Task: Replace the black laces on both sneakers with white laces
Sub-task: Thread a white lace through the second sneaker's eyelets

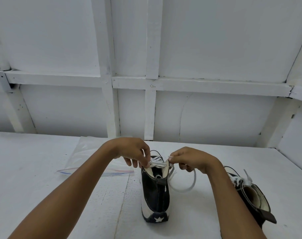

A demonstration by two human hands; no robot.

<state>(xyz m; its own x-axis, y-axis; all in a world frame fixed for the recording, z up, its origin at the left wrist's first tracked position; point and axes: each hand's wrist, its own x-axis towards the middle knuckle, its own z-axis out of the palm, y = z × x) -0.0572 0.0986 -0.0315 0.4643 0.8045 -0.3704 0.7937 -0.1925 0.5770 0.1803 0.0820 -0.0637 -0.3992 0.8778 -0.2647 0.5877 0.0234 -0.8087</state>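
Note:
A black high-top sneaker [155, 192] with a white sole stands on the white table, heel toward me. White lace [186, 187] runs through its eyelets and loops down on its right side. My left hand [134, 152] pinches the lace at the top left of the collar. My right hand [191, 160] pinches the lace end at the top right. A second black sneaker [250, 195] with white laces lies at the right, partly behind my right forearm.
A clear plastic zip bag [88, 159] lies flat on the table [43, 169] behind my left forearm. A white panelled wall [146, 83] with battens closes the back; the table's right edge [293, 163] runs diagonally.

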